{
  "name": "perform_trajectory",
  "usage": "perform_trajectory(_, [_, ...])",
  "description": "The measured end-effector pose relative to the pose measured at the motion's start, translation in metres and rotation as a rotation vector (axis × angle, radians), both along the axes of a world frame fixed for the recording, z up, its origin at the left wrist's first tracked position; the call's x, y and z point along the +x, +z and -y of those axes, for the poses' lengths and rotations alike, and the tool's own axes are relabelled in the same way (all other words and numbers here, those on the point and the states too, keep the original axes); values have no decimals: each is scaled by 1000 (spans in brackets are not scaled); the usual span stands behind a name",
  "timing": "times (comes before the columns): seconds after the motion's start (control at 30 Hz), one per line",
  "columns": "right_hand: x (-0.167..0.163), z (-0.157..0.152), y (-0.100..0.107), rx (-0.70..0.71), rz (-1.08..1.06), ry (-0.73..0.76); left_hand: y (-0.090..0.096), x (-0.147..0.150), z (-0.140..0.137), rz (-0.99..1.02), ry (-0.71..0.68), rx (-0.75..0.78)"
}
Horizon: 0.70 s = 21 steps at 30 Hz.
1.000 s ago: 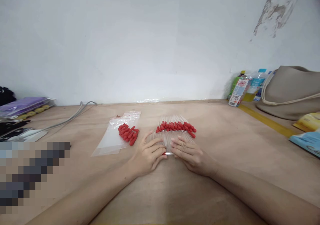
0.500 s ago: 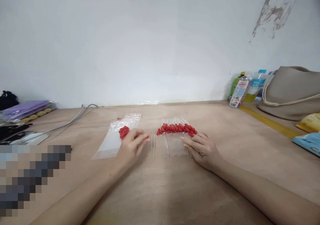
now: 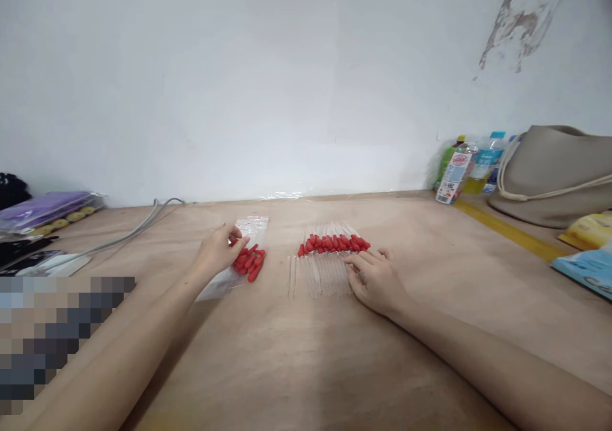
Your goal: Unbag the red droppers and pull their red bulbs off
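Note:
My left hand (image 3: 220, 247) is over a clear zip bag (image 3: 255, 225), beside a loose pile of red rubber bulbs (image 3: 248, 262). Its thumb and fingers are apart, and nothing shows between them. At the right end of a row of thin clear tubes (image 3: 327, 277), the fingers of my right hand (image 3: 375, 278) are pinched together on a clear tube, which is mostly hidden. Behind this row lie clear droppers with red bulbs (image 3: 332, 243), their tips pointing to the wall. Two clear tubes (image 3: 291, 278) lie a little apart on the left.
Bottles (image 3: 454, 173) and a grey-beige bag (image 3: 549, 169) stand at the back right, near yellow and blue packets (image 3: 586, 268). A grey cable (image 3: 143, 224) and a purple pack (image 3: 50, 209) lie at the left on the wooden table (image 3: 268, 361).
My left hand has moved left, away from the tubes and back to the bag, uncovering more red bulbs. The red bulb at its fingertips no longer shows. My right hand has shifted slightly left.

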State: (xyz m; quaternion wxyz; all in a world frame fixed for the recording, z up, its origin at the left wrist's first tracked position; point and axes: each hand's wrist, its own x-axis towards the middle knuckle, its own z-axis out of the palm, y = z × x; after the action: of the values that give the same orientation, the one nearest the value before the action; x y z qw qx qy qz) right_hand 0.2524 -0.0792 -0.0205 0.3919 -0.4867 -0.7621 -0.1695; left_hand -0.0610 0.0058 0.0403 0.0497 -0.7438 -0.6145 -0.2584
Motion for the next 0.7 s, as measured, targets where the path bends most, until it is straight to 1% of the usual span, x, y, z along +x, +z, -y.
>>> perform_trajectory(0.13, [-2, 1, -2, -20, 49, 30, -5, -1, -3, -71, -38, 16])
perform_trajectory(0.3, [-1, 4, -2, -76, 74, 75, -2, -2, 0, -18, 0, 43])
perform_trajectory(0.4, [1, 5, -1, -111, 101, 101, 2, 5, 5, -6, -29, 107])
perform_trajectory(0.47, [2, 5, 1, -136, 115, 111, 2, 15, 11, -17, -90, 161])
perform_trajectory(0.53, [2, 6, 2, -159, 116, 112, 0, 30, 16, -41, -191, 166])
perform_trajectory(0.63, [3, 8, 4, -181, 119, 120, -5, 60, 19, -70, -349, 110])
perform_trajectory(0.7, [4, 10, 5, -189, 131, 128, -9, 81, 17, -54, -407, 65])
